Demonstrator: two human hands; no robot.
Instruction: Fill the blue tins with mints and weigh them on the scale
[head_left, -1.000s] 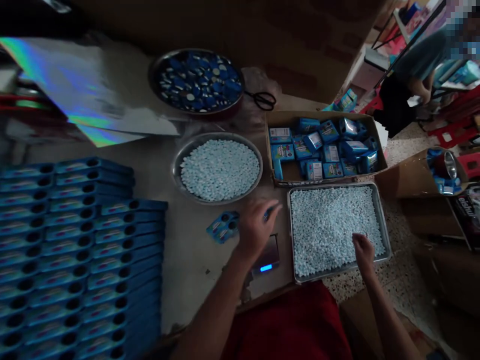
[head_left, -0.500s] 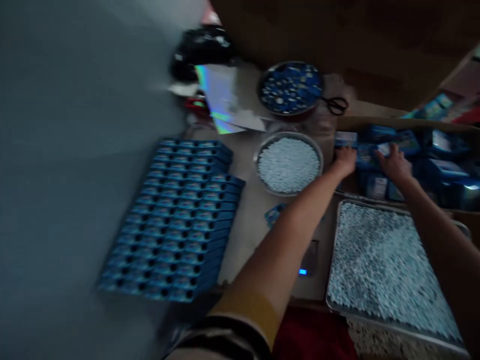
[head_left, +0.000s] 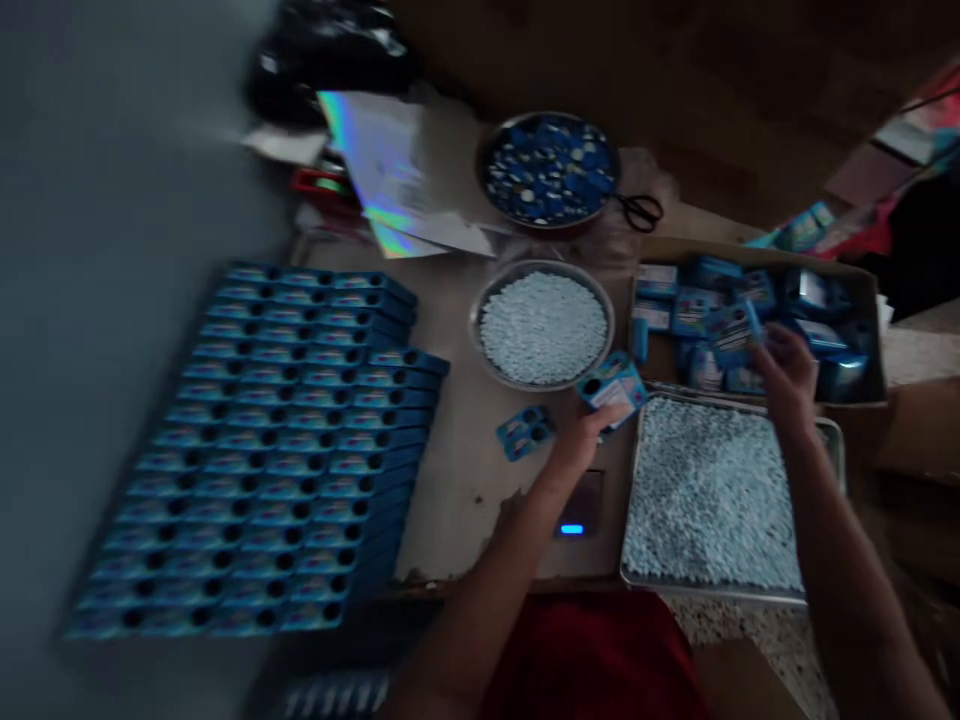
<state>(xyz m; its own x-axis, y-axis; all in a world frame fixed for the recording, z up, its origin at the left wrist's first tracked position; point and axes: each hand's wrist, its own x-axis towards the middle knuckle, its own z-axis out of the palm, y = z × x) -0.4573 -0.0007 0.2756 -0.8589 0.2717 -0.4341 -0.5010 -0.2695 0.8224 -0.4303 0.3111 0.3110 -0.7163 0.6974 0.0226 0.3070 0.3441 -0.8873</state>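
Note:
My left hand [head_left: 577, 440] is closed on a small blue box [head_left: 613, 384], held above the small digital scale [head_left: 577, 505] with its blue light. My right hand [head_left: 784, 375] grips another small blue box [head_left: 729, 330] at the front edge of the cardboard carton [head_left: 870, 300] full of such boxes. Below it lies a metal tray [head_left: 825, 440] spread with pale blue pellets. A round metal pan [head_left: 544, 325] of the same pellets sits between my hands and the far pan. A flat blue box piece [head_left: 523, 432] lies on the table left of my left hand.
Rows of stacked blue boxes [head_left: 285, 440] cover the table's left side. A round pan of dark blue pieces [head_left: 549, 170], scissors [head_left: 639, 210] and shiny rainbow sheets [head_left: 390, 180] lie at the back. A grey wall [head_left: 97, 300] stands at the left.
Both hands went from the scale and pellet tray up into the carton, then drew back, each with a small blue box. The camera swung left.

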